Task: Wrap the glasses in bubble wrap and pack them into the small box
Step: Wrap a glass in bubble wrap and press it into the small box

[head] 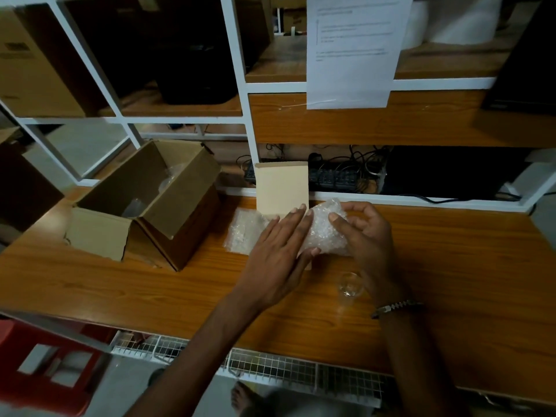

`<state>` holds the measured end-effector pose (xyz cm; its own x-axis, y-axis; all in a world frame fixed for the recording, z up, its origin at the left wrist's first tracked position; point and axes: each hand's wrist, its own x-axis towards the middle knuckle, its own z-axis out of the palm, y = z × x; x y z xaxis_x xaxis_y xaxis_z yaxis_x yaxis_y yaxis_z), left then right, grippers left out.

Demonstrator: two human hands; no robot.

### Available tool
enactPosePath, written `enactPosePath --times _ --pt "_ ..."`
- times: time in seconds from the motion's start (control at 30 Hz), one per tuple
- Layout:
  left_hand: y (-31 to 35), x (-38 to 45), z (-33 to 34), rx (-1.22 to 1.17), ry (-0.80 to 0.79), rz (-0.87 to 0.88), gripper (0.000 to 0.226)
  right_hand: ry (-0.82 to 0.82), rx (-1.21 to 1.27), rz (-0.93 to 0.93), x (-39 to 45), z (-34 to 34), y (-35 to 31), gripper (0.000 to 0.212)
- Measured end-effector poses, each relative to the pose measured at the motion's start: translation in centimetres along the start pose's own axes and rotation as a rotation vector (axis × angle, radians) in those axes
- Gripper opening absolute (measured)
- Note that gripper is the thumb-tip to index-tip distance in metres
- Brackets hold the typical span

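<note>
A bundle of bubble wrap sits over the small pale box, whose lid stands up behind it. My left hand lies flat with straight fingers against the bundle's left side. My right hand curls round the bundle's right side, thumb on top. What the wrap holds is hidden. A bare clear glass stands on the wooden table just below my right hand. More bubble wrap lies flat to the left of the small box.
A larger brown carton stands open at the left with clear glasses inside. Behind the table are white shelf frames, a power strip with cables and a hanging paper sheet. A wire basket hangs under the table's front edge.
</note>
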<state>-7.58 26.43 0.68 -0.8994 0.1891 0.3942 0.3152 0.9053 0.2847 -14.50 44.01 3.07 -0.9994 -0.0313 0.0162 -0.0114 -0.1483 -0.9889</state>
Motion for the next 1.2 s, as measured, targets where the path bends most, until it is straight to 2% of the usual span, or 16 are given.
enactPosePath --times 0.07,0.17,0.27,0.37,0.43,0.53,0.63,0.7,0.77,0.87,1.03,1.1,1.2 --pt "-0.3 0.3 -0.3 -0.063 -0.046 -0.011 0.071 -0.078 0.038 0.027 0.0 -0.6 -0.2 0.022" --pt "-0.6 0.4 -0.4 -0.379 -0.171 -0.112 0.071 -0.204 -0.029 0.029 -0.1 -1.3 -0.5 0.025" --pt "-1.0 0.2 0.0 -0.68 -0.198 -0.177 0.057 -0.301 -0.094 0.008 0.1 -1.9 -0.1 0.023" --pt "-0.5 -0.3 0.6 -0.834 -0.172 -0.253 0.043 -0.358 -0.056 0.036 0.4 -1.9 0.7 0.018" --pt "-0.6 -0.7 1.4 -0.859 -0.131 -0.294 0.04 -0.333 -0.13 0.019 0.3 -1.3 1.5 0.014" --pt "-1.6 -1.0 3.1 -0.861 -0.07 -0.367 0.041 -0.169 -0.403 -0.154 0.4 0.1 3.3 0.008" --pt "-2.9 -1.1 4.0 -0.819 -0.055 -0.34 0.04 -0.032 -0.55 -0.216 1.1 1.5 4.1 0.022" --pt "-4.0 -0.8 4.3 -0.774 -0.047 -0.306 0.04 0.003 -0.532 -0.137 2.0 2.1 4.0 0.021" --pt "-5.2 -0.3 4.4 -0.733 -0.055 -0.312 0.045 -0.044 -0.476 0.0 2.9 2.7 4.5 0.02" --pt "-6.8 0.3 5.0 -0.645 -0.061 -0.297 0.051 -0.088 -0.46 0.109 4.2 4.0 6.0 0.021" --pt "-9.0 1.4 6.0 -0.633 -0.032 -0.32 0.068 -0.027 -0.294 0.291 6.9 5.2 7.5 0.017" --pt "-9.7 1.6 6.4 -0.664 -0.049 -0.343 0.07 -0.036 -0.227 0.327 7.5 5.7 8.1 0.015" --pt "-10.9 1.7 6.7 -0.7 -0.113 -0.396 0.071 -0.006 -0.2 0.329 7.6 6.8 8.8 0.023"
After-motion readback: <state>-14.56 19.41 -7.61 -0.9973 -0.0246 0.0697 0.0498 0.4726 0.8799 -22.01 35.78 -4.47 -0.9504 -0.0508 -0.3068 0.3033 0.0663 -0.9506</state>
